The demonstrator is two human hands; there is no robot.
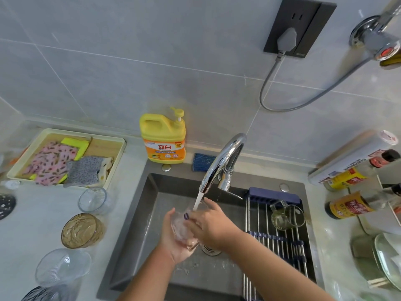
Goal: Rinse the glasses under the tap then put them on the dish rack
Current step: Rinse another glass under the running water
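Drinking glass [181, 227]: clear, held over the middle of the sink [138, 224], tilted, with its mouth up towards the tap [223, 159]; the water stream [198, 200] falls onto its rim.
Left grip [173, 242]: palm up beneath the drinking glass, fingers and thumb curled round its body.
Right grip [210, 222]: laid over the rim from the right, its dark-nailed thumb hooked onto the drinking glass, so both hands hold it.
Surface: pale grey stone tabletop [32, 231] round a dark grey sunken sink; the grey tiled wall [108, 72] behind it carries a black socket [299, 27] with a grey plug and looping cable.
Dish rack [280, 242]: roll-up steel bars lying across the right part of the sink; a glass mug [286, 216] lies on its side at the far end, and the bars run on towards the near sink edge.
Left tabletop: a clear tumbler [93, 199], an amber glass [82, 230] and a ribbed clear glass [63, 266] stand in a row, apart from one another, near the sink's left edge; behind them is a cream tray [86, 132] of cloths.
Back edge: a yellow detergent bottle [163, 137] and a blue scrubber [202, 161] sit against the wall, either side of the tap's base.
Right tabletop: sauce bottles [351, 206] and stacked plates [386, 257] crowd the rack's right side.
Open room: bare sink floor shows between the hands and the left sink wall.
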